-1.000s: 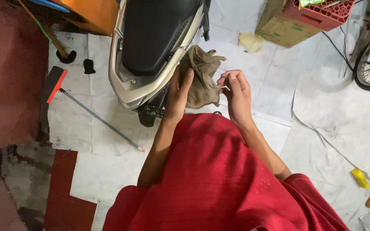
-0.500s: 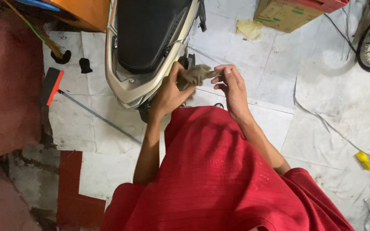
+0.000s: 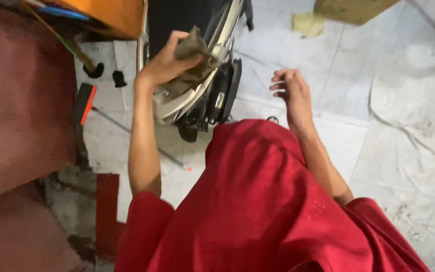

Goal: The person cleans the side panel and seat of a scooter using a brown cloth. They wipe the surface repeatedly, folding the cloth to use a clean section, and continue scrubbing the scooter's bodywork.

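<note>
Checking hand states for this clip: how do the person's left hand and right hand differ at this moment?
The left hand grips a crumpled olive-brown cloth and presses it on the pale rear body of the scooter; the right hand holds nothing. The left hand is closed, whereas the right hand's fingers are loosely curled, above the tiled floor. Both are bare, reaching out from red sleeves.

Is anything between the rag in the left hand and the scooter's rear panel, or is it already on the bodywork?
Nothing visible stands between them. The left hand grips the brown rag and presses it on the scooter's light rear panel. The right hand hangs empty over the floor, apart from both.
</note>
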